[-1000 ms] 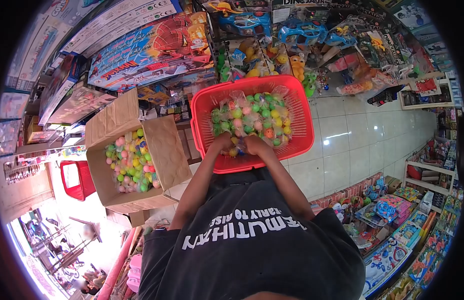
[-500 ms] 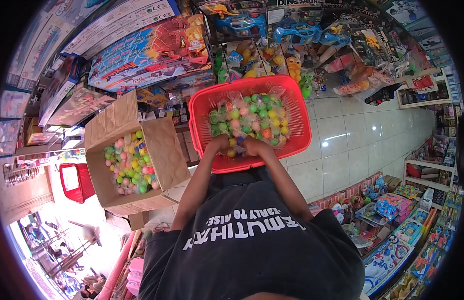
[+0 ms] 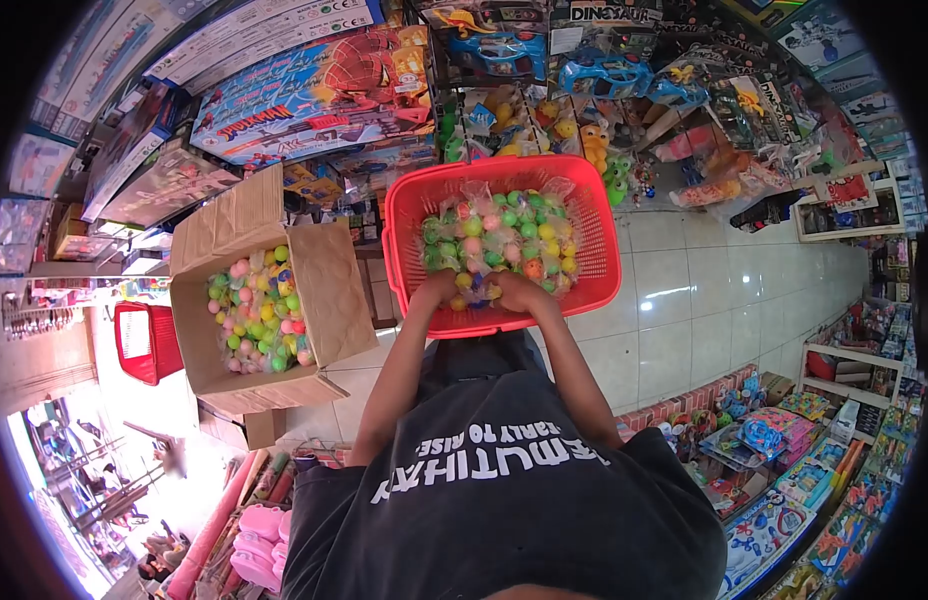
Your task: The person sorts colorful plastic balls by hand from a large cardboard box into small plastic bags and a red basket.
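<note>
A red plastic basket [image 3: 601, 270] holds many small green, yellow and pink balls [image 3: 499, 225] packed in clear plastic bags. Both of my hands reach into its near side. My left hand [image 3: 440, 288] is closed, and its fingertips are partly hidden among the balls. Facing it, my right hand [image 3: 516, 291] curls inward. Between them is a clear bag of yellow and dark blue balls [image 3: 478, 290], gripped from both sides. An orange ball [image 3: 533, 268] lies just beyond my right hand.
Left of the basket stands an open cardboard box [image 3: 334, 290] with more bagged balls. Behind it is another red basket [image 3: 164, 345]. Boxed toys [image 3: 324, 95] and packaged dinosaur toys [image 3: 604, 70] line the far side. More toys [image 3: 774, 430] lie at the right, beside the tiled floor [image 3: 674, 290].
The view has shifted slightly, so the surroundings sit a little differently in the frame. My hands stay at the same spot in the basket, with only small finger movement.
</note>
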`<act>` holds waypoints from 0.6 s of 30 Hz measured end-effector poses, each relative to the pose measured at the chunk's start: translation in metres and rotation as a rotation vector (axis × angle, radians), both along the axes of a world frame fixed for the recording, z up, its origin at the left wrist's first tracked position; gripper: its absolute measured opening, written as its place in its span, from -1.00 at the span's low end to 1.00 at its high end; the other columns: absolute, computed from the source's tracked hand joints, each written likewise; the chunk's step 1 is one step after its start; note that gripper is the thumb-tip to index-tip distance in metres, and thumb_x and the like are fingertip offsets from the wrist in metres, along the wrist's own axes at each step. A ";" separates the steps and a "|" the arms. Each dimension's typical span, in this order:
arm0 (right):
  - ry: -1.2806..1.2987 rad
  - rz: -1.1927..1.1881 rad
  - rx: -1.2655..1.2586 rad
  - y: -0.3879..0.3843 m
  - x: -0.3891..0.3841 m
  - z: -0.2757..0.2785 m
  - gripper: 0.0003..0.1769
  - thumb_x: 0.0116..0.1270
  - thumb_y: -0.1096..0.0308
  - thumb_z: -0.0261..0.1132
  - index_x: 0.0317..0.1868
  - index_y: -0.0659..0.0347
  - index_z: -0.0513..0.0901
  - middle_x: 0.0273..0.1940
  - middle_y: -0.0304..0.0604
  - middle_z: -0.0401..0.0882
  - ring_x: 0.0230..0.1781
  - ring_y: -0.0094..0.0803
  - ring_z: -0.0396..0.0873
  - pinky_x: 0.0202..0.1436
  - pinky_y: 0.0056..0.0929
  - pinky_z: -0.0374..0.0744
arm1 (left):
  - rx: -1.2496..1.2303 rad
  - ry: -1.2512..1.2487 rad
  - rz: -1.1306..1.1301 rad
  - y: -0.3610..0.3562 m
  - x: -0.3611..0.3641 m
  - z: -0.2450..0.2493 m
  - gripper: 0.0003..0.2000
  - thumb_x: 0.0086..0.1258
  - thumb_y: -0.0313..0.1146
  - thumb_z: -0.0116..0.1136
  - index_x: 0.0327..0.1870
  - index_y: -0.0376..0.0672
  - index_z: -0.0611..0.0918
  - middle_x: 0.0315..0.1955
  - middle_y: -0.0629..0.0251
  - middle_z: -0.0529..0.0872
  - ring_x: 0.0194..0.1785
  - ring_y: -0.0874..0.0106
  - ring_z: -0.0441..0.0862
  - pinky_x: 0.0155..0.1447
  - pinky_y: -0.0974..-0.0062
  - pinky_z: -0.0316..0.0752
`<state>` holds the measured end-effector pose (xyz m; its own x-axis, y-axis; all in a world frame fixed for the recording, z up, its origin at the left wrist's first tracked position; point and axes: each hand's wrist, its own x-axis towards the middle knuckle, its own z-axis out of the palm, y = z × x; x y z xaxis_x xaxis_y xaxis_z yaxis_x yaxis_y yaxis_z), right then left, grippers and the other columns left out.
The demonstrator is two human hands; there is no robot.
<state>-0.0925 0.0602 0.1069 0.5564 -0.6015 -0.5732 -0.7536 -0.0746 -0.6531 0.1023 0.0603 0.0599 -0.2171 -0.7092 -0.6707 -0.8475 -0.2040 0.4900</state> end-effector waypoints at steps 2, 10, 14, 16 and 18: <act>-0.114 -0.009 -0.306 0.006 -0.012 -0.018 -0.48 -0.05 0.44 0.30 0.01 0.24 0.46 -0.10 0.02 0.50 -0.20 -0.20 0.55 -0.14 -0.36 0.50 | -0.058 -0.010 -0.012 0.009 -0.001 0.004 -0.70 0.01 -0.34 0.15 -0.22 -0.28 0.57 -0.32 -0.03 0.62 -0.21 0.12 0.59 -0.15 0.26 0.46; -0.520 -0.300 -0.078 0.024 -0.037 0.055 -0.62 0.10 0.33 0.26 -0.06 0.27 0.47 -0.28 -0.16 0.52 -0.28 -0.39 0.52 -0.20 -0.47 0.48 | -0.459 0.256 0.181 0.052 -0.009 0.071 -0.71 0.18 -0.45 0.01 -0.07 -0.33 0.48 -0.25 -0.04 0.60 -0.12 0.14 0.57 -0.05 0.31 0.44; -0.634 -0.305 0.319 0.050 -0.059 0.096 -0.76 0.21 0.35 0.19 -0.13 0.24 0.48 -0.35 -0.31 0.50 -0.36 -0.62 0.46 -0.31 -0.59 0.45 | -0.258 0.771 0.610 0.099 -0.009 0.118 -0.73 0.33 -0.33 -0.06 -0.05 -0.32 0.47 -0.25 0.15 0.62 -0.16 0.35 0.59 -0.07 0.44 0.47; -0.587 -0.184 0.387 0.062 -0.069 0.090 -0.76 0.24 0.31 0.17 -0.12 0.22 0.49 -0.34 -0.32 0.51 -0.35 -0.61 0.47 -0.29 -0.60 0.46 | -0.137 0.928 0.734 0.128 -0.007 0.125 -0.71 0.39 -0.27 -0.11 -0.06 -0.32 0.47 -0.25 0.20 0.62 -0.17 0.41 0.59 -0.07 0.47 0.48; -0.531 -0.054 0.449 0.073 -0.079 0.071 -0.76 0.27 0.27 0.16 -0.11 0.20 0.49 -0.32 -0.33 0.51 -0.33 -0.61 0.49 -0.28 -0.60 0.46 | 0.115 1.126 0.864 0.159 -0.005 0.119 -0.72 0.39 -0.23 -0.09 -0.07 -0.26 0.50 -0.25 0.26 0.62 -0.19 0.47 0.58 -0.10 0.54 0.48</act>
